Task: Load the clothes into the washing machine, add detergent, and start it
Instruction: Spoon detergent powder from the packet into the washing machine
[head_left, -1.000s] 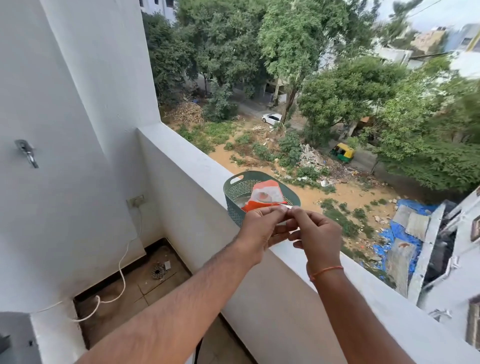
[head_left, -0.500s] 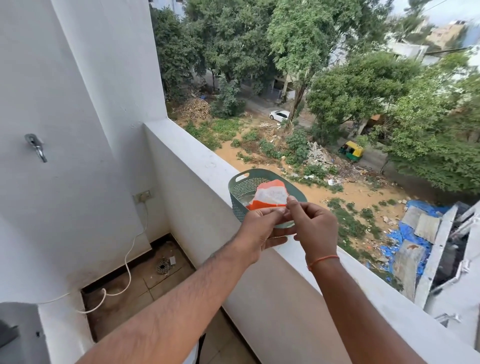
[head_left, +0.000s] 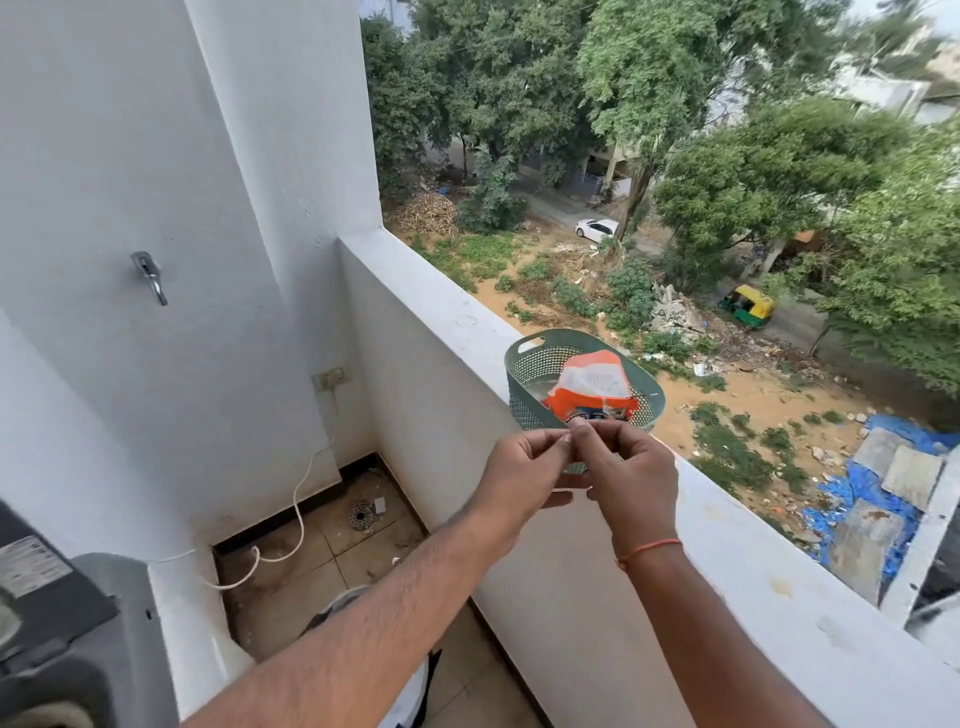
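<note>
A green perforated basket (head_left: 535, 379) stands on the white balcony ledge (head_left: 447, 301). An orange and white detergent packet (head_left: 592, 382) sticks up out of it. My left hand (head_left: 519, 473) and my right hand (head_left: 631, 478) meet just in front of the basket, fingertips pinched together at the packet's near edge. A thin white strip shows between the hands, below the fingers. The grey washing machine (head_left: 78, 623) fills the bottom left corner; its drum is out of view.
A metal tap (head_left: 150, 275) juts from the left wall. A wall socket (head_left: 330, 376) feeds a white cable (head_left: 298, 499) that runs down to the tiled floor near a drain (head_left: 362, 514). Beyond the ledge is a long drop to the ground.
My fingertips have drawn closer together and sit lower against the basket. The view has tilted down and left, so the washing machine now shows.
</note>
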